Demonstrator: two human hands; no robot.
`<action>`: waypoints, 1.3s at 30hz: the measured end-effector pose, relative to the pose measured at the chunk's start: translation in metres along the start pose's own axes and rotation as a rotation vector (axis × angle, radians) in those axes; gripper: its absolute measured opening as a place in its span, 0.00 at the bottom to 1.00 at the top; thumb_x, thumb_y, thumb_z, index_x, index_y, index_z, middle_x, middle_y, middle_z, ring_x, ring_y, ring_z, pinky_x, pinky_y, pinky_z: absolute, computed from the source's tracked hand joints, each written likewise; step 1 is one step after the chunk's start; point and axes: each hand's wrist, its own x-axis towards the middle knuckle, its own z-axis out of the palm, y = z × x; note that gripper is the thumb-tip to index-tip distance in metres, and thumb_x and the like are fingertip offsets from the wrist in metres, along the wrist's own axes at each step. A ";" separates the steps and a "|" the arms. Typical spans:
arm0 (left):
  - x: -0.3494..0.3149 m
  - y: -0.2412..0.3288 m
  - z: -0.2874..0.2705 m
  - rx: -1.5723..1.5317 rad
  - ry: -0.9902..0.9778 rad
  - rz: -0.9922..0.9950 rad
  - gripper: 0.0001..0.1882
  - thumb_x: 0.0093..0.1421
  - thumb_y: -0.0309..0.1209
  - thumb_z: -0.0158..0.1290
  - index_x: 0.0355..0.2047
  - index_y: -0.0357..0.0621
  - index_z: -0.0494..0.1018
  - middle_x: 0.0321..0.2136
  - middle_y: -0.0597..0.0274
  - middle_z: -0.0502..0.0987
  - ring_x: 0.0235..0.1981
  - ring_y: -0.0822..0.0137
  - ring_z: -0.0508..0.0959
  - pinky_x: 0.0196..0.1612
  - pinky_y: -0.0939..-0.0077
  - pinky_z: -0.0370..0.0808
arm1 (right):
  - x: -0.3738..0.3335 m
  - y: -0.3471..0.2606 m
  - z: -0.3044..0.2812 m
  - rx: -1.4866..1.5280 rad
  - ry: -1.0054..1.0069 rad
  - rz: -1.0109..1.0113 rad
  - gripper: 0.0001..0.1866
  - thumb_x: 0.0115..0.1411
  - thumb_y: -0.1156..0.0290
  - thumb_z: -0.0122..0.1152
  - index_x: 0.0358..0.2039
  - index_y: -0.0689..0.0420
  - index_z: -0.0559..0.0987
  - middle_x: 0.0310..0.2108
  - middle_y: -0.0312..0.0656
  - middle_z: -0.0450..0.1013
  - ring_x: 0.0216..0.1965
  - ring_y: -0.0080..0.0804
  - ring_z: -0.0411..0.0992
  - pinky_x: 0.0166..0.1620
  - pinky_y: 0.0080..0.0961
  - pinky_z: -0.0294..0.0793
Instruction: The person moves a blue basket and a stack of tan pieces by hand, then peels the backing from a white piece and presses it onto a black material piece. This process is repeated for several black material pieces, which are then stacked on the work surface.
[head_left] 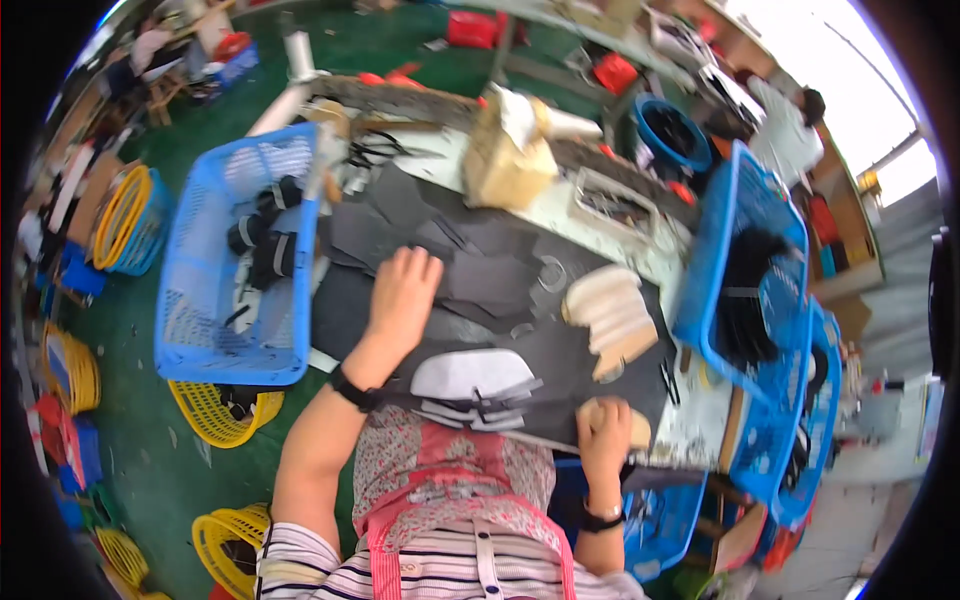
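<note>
Dark grey cut pieces point(470, 265) of leather-like sheet covered the worktable point(560, 215) in the head view, and the left hand point(403, 290) lay flat on them at about eleven o'clock from the person's chest, fingers spread and pressing down, closed on nothing. The right hand point(605, 425), at four o'clock near the table's front edge, was curled around a pale wooden block point(628, 422). Done well, the pressing hand would likely hold the pieces flat and still while the block came squarely onto them. A stack of pale blocks point(610, 315) sat between the hands; blue baskets point(235, 255) flanked the table. How firmly the block was gripped could not be told, and the light grey pieces point(475, 385) at six o'clock were partly cut off by the apron.
</note>
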 end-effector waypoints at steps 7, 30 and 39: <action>-0.009 -0.023 0.015 -0.415 -0.018 0.110 0.18 0.45 0.30 0.54 0.40 0.45 0.72 0.30 0.58 0.71 0.35 0.55 0.74 0.35 0.61 0.73 | -0.016 0.021 -0.004 0.031 -0.038 -0.156 0.09 0.49 0.74 0.66 0.27 0.62 0.74 0.34 0.52 0.71 0.38 0.52 0.68 0.43 0.42 0.68; -0.092 0.214 0.010 -1.524 -0.659 -0.023 0.16 0.63 0.41 0.49 0.37 0.42 0.79 0.34 0.52 0.81 0.35 0.66 0.80 0.36 0.70 0.74 | -0.049 -0.004 -0.015 0.207 0.260 -0.483 0.10 0.58 0.77 0.55 0.39 0.66 0.79 0.36 0.51 0.77 0.37 0.47 0.74 0.43 0.37 0.73; -0.101 0.221 0.019 -1.658 -0.379 0.048 0.16 0.63 0.39 0.50 0.33 0.37 0.77 0.33 0.48 0.79 0.34 0.59 0.79 0.36 0.64 0.73 | -0.044 -0.010 -0.037 0.589 -0.087 -0.210 0.11 0.59 0.80 0.54 0.42 0.67 0.79 0.40 0.50 0.76 0.41 0.40 0.73 0.46 0.31 0.72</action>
